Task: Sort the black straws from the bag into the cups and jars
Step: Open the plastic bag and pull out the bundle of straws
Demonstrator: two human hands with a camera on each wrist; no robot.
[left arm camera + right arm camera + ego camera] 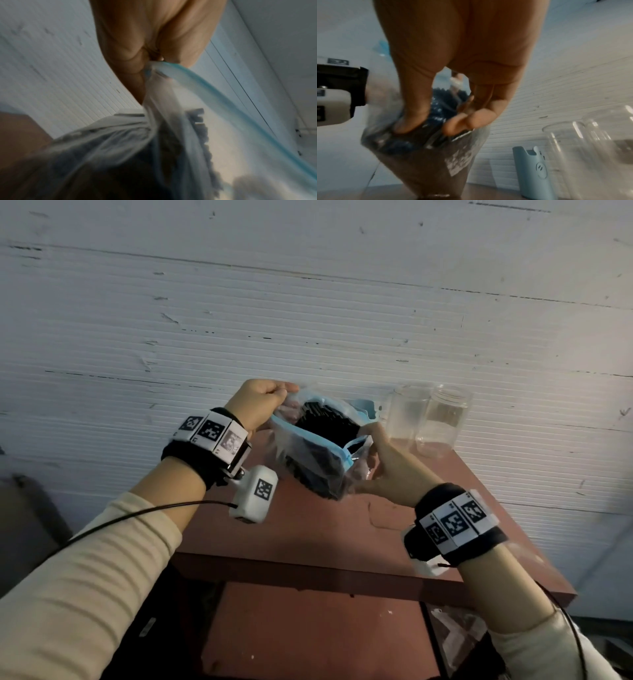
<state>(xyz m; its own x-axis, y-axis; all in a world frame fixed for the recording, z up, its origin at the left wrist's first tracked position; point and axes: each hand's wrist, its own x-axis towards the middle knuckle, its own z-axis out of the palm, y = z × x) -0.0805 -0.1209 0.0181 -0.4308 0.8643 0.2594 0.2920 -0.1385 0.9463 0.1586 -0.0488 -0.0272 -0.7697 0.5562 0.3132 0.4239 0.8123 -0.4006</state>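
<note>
A clear zip bag [308,463] with a blue zip strip, packed with black straws [325,422], hangs in the air over the table, its mouth pulled apart. My left hand [284,393] pinches the far-left rim; the left wrist view shows the fingers [130,58] closed on the blue strip [197,81]. My right hand [373,450] grips the bag's near-right side, thumb and fingers pressed into the plastic [436,155] around the straws. Two clear jars [407,416] [445,422] stand at the table's back right. A pale blue cup [368,409] peeks out behind the bag.
The reddish-brown table [308,535] is small, with its front edge near me and its right edge past the jars. A white ribbed wall [308,302] rises close behind it. In the right wrist view the blue cup [532,173] stands left of a clear jar [573,148].
</note>
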